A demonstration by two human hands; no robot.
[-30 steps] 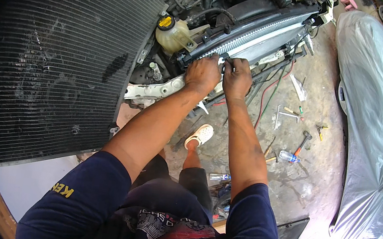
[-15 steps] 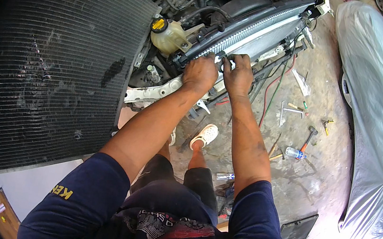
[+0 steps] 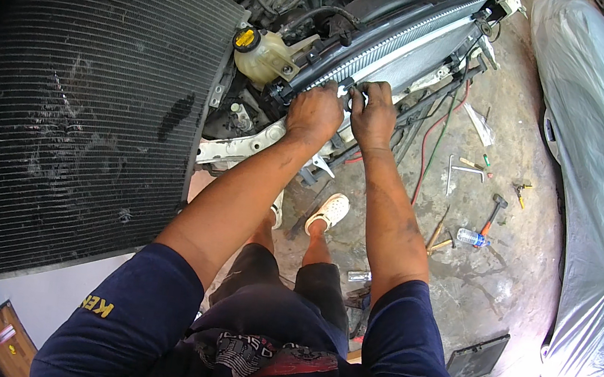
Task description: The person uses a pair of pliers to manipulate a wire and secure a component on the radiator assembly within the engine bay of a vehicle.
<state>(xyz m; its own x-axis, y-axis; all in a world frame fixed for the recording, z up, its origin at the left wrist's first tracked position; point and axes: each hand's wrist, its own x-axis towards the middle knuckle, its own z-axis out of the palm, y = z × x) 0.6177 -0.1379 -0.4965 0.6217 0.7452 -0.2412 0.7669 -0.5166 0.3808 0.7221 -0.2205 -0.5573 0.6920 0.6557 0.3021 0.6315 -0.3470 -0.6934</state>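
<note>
At the car's front, my left hand (image 3: 315, 116) is closed with its fingertips at the lower end of the silver-finned radiator (image 3: 399, 44). Beside it, my right hand (image 3: 373, 120) pinches close to a small dark part at the end of the thinner silver panel in front (image 3: 424, 62). A narrow gap separates the two hands. My fingers hide most of what they grip. Just left of the radiator's end is a cloudy coolant tank (image 3: 261, 63) with a black and yellow cap (image 3: 246, 38).
A large, scuffed finned panel (image 3: 94, 103) fills the left side. On the concrete floor lie a hammer (image 3: 493, 214), a plastic bottle (image 3: 471, 238), hex keys (image 3: 466, 169) and a flat black panel (image 3: 477, 358). A car under a silver cover (image 3: 590, 179) stands at right. Red hose (image 3: 428, 153) trails nearby.
Both hands keep their place at the radiator's end, with only slight shifts of the fingers. The view has moved a little, so the floor items appear slightly displaced.
</note>
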